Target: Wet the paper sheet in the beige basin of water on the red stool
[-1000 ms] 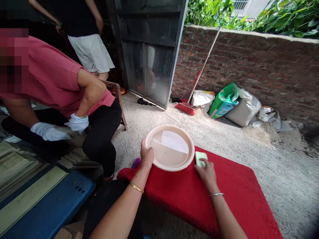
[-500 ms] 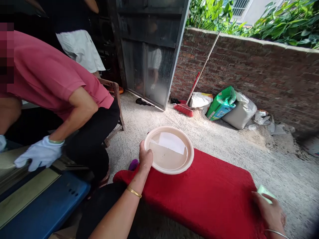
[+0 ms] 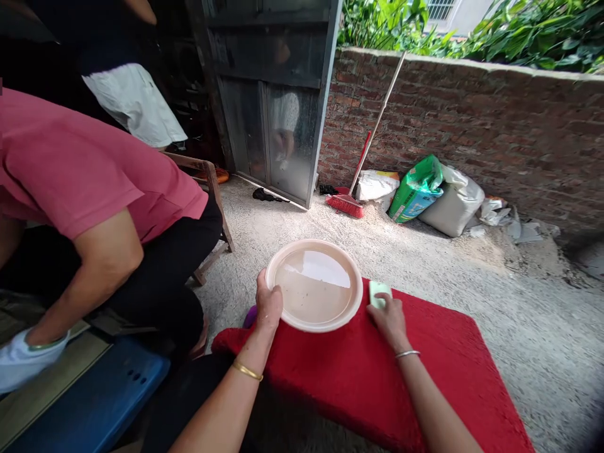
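My left hand (image 3: 269, 303) grips the left rim of a round pale pink basin (image 3: 357, 296). Cloudy water (image 3: 314, 292) lies in it with a bright reflection across the surface. The basin rests at the far left end of a bench covered in red cloth (image 3: 425, 346). My right hand (image 3: 389, 319) is closed around a pale green rectangular block (image 3: 379, 290), just right of the basin, over the cloth. Whether the block is a sponge or soap I cannot tell.
On the left, a person in a pink shirt (image 3: 85, 163) bends over a blue plastic surface (image 3: 108, 390), wearing a white glove (image 3: 28, 362). Behind stand another person in white shorts (image 3: 136, 104) and a metal door (image 3: 278, 107). A broom (image 3: 346, 204) and sacks (image 3: 418, 189) line the brick wall.
My right hand has moved left with the pale green block, from the bench's right end to beside the basin. My left hand stays on the rim. The co-worker's gloved hand has shifted left and down.
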Demonstrator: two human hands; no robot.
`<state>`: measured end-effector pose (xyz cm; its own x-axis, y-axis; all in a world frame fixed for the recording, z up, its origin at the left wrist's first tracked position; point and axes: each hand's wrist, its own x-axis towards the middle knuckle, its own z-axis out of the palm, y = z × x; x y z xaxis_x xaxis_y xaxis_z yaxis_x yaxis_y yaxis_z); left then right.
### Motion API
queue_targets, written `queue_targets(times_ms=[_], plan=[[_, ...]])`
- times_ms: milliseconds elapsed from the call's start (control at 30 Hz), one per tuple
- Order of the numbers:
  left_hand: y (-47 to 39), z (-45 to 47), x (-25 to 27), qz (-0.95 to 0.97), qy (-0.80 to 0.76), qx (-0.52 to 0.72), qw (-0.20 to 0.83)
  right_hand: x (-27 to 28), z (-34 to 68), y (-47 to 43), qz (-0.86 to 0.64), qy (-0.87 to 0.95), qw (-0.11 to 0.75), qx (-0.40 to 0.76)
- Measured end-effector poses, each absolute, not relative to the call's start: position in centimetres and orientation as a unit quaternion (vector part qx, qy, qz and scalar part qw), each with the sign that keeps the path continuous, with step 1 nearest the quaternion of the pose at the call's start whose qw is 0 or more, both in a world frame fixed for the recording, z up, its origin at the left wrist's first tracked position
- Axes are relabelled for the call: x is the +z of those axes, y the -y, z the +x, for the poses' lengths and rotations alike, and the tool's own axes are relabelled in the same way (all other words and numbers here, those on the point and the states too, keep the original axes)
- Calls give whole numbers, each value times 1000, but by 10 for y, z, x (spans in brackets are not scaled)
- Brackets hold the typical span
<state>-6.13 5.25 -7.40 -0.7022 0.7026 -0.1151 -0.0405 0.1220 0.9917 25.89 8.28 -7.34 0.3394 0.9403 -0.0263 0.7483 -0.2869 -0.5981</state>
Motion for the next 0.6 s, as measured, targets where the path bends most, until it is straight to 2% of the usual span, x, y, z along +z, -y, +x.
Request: queue_targets(times_ms=[367, 533, 600], plan=[[-54, -60, -72, 239, -688, 615, 303, -87, 191, 33, -666, 645, 300, 226], [-54, -56, -64, 244, -684, 617, 303, -73, 202, 62, -544, 638, 296, 457], [-53, -55, -61, 238, -683, 620, 304, -68, 231, 54, -564, 574, 320, 500]])
